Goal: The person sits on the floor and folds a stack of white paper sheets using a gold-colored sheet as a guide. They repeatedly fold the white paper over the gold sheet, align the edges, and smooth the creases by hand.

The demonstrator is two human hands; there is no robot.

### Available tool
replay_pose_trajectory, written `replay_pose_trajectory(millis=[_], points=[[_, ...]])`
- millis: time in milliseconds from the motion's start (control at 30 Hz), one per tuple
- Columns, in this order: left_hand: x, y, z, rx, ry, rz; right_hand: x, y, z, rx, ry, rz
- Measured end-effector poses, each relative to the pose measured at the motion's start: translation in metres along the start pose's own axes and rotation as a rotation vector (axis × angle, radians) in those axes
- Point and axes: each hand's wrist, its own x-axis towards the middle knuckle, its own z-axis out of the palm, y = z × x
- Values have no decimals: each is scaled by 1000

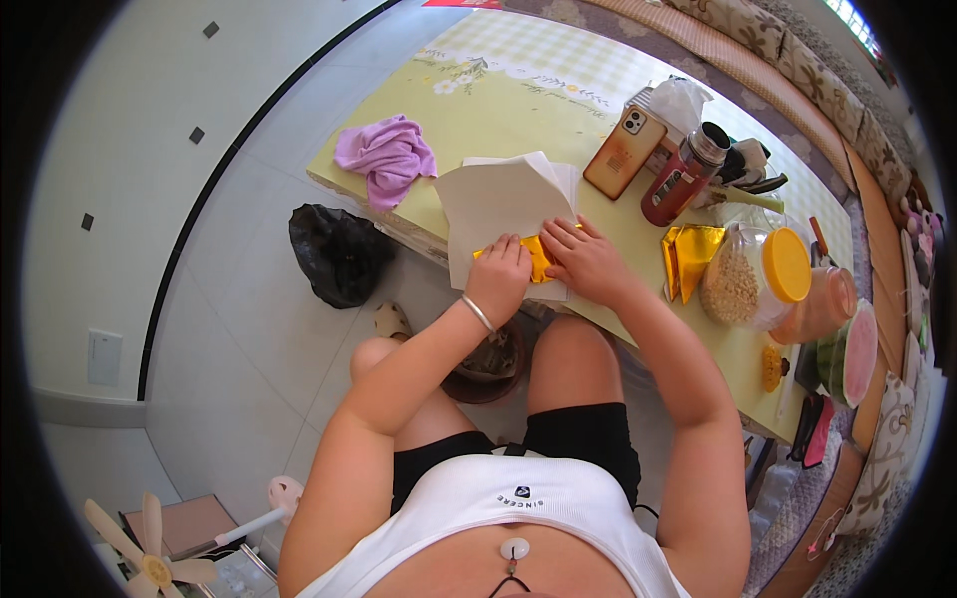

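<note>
A small piece of shiny gold foil paper [539,261] lies near the table's front edge on a stack of white paper sheets [498,199]. My left hand [500,271], with a silver bangle at its wrist, grips the foil's left end with bent fingers. At the other end, my right hand [586,261] presses on the foil with its fingers close together. The middle of the foil shows between the two hands; both ends are partly covered by my fingers. Folded gold foil pieces [692,259] stand to the right of my right forearm.
Beyond my hands are a phone [625,149] and a red flask [685,176]. Along the right stand a yellow-lidded jar [743,284], a pinkish jar [817,307] and a cut watermelon [852,354]. A purple cloth [387,159] lies left; a black bag [339,254] sits on the floor.
</note>
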Motion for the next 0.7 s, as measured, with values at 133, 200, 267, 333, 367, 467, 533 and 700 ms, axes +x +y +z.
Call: replay_pose_trajectory(millis=[133,200,267,333,367,467,533,700], points=[[-30,-5,-1,105,84,18,-33,26,14,-3,-49,119],[-36,-13,-3,119,126,12,-37,33,17,26,-12,123],[-32,-18,-7,82,127,28,-38,34,18,55,21,126],[-23,-22,-14,43,132,31,-32,29,9,91,50,137],[-18,-23,-17,15,133,27,-30,26,4,113,58,151],[-8,-29,-19,-117,132,-46,-24,19,-6,144,148,155],[-5,-34,-16,-257,185,-161,-19,21,-6,230,238,181],[12,-35,-23,-1096,165,-888,-11,19,16,926,443,585]])
